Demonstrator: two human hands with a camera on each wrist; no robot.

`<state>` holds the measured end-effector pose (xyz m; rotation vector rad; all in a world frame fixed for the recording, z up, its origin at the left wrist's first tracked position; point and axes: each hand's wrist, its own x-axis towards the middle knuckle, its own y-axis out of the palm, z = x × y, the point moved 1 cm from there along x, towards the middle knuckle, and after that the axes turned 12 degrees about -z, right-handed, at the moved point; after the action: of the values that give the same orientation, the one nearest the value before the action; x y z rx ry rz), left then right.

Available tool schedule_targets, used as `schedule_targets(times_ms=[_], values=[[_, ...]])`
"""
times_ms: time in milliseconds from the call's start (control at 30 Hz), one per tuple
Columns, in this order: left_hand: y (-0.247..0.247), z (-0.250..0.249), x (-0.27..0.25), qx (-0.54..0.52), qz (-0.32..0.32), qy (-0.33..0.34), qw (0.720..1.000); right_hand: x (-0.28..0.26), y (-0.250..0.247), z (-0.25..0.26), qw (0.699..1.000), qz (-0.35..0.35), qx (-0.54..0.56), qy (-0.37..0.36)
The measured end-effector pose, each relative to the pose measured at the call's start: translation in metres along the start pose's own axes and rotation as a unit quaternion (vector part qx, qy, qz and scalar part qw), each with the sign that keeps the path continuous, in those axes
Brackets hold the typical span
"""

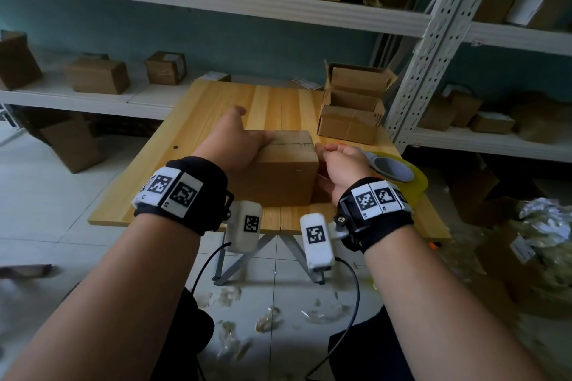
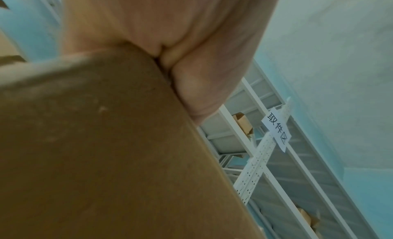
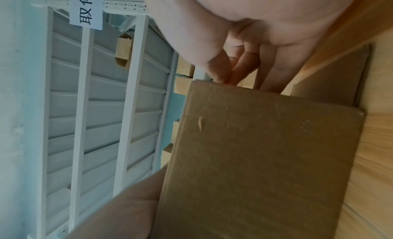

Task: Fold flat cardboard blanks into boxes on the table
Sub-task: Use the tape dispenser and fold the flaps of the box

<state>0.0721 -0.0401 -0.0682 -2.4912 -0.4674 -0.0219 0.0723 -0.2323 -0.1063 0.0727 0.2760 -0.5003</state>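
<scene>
A closed brown cardboard box (image 1: 278,176) stands in the middle of the wooden table (image 1: 216,102). My left hand (image 1: 238,139) lies flat on the left part of its top, fingers straight and thumb spread toward the back. The left wrist view shows the palm (image 2: 191,41) pressed against the box (image 2: 85,141). My right hand (image 1: 337,161) sits at the box's top right edge with fingers curled. In the right wrist view, thumb and fingertips (image 3: 221,73) pinch together right at the edge of the box (image 3: 255,158). No tape shows between them.
A tape roll (image 1: 394,168) with a grey core lies on the table just right of my right hand. Several folded boxes (image 1: 353,108) are stacked at the back right corner. A white shelf post (image 1: 433,40) stands beside them. Scraps litter the tiled floor (image 1: 266,318).
</scene>
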Motion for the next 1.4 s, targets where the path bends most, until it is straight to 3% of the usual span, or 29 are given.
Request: schedule_targets(times_ms=[333, 433, 533, 667, 1000, 1200, 1400], values=[[0.0, 0.015, -0.007, -0.152, -0.025, -0.03, 0.988, -0.004, -0.008, -0.003, 0.998, 0.018, 0.05, 0.029], [0.001, 0.014, -0.011, -0.113, -0.032, -0.008, 0.993, -0.006, -0.011, -0.005, 0.994, 0.019, 0.092, 0.049], [0.001, 0.014, -0.014, -0.014, -0.106, 0.046, 0.993, -0.01, -0.01, -0.006, 0.992, 0.015, 0.111, 0.057], [0.006, 0.013, -0.015, 0.116, -0.202, 0.184, 0.955, -0.014, -0.004, -0.008, 0.991, 0.013, 0.119, 0.057], [0.044, -0.009, -0.035, 0.336, -0.054, 0.233, 0.911, -0.01, 0.007, -0.012, 0.993, -0.006, 0.112, 0.041], [0.038, -0.01, -0.033, 0.343, 0.029, 0.271, 0.899, -0.003, 0.005, -0.013, 0.987, 0.004, 0.147, 0.057], [0.032, -0.009, -0.036, 0.289, 0.024, 0.295, 0.911, -0.007, -0.003, -0.012, 0.987, 0.027, 0.147, 0.062]])
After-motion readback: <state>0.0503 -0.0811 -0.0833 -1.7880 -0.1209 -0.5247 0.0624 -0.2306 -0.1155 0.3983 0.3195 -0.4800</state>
